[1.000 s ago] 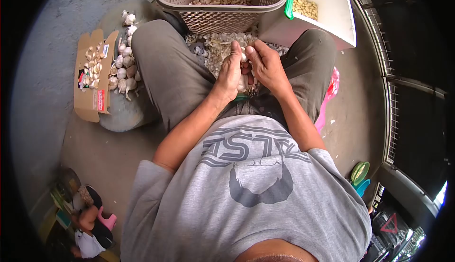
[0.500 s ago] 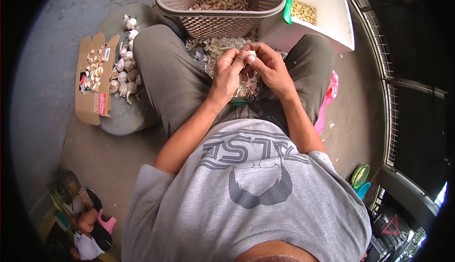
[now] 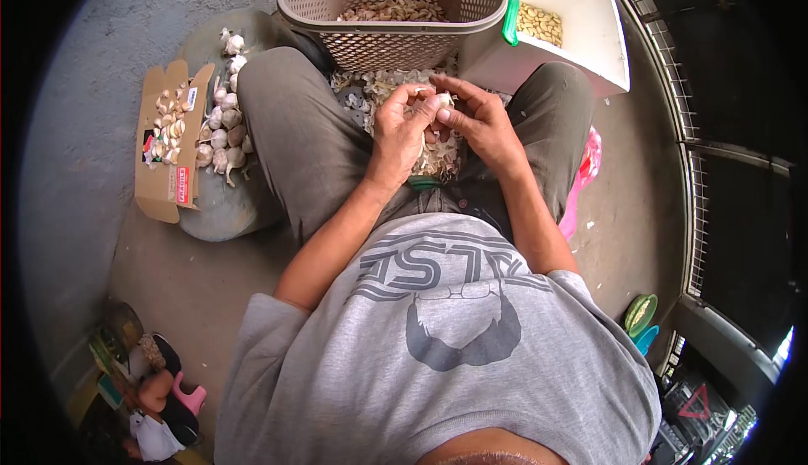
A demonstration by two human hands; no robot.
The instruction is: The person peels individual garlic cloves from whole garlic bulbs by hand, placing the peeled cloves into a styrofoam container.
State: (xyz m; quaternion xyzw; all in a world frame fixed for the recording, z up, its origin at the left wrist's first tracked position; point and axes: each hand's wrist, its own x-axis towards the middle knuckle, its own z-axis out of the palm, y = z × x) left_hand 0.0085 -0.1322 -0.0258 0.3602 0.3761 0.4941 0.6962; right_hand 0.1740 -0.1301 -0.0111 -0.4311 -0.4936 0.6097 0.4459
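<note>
My left hand (image 3: 399, 132) and my right hand (image 3: 488, 124) meet between my knees. Pinched at their fingertips is a small pale garlic clove (image 3: 444, 100), partly covered by the fingers. The right thumb presses on its near side, while the right forefinger is raised and stretched out above it. The left thumb and fingers close on the clove from the other side. Loose garlic skins (image 3: 396, 86) lie in a heap below and beyond the hands.
A perforated basket (image 3: 391, 26) with unpeeled cloves stands ahead, beside a white box (image 3: 589, 53) holding peeled cloves. On my left, garlic bulbs (image 3: 220, 137) lie by a cardboard box (image 3: 151, 187) with cloves. Pink plastic (image 3: 581, 179) is at my right. Another person (image 3: 160, 398) sits behind left.
The right forefinger has lifted and straightened away from the clove, and the left fingers have shifted slightly. The clove stays between the two hands.
</note>
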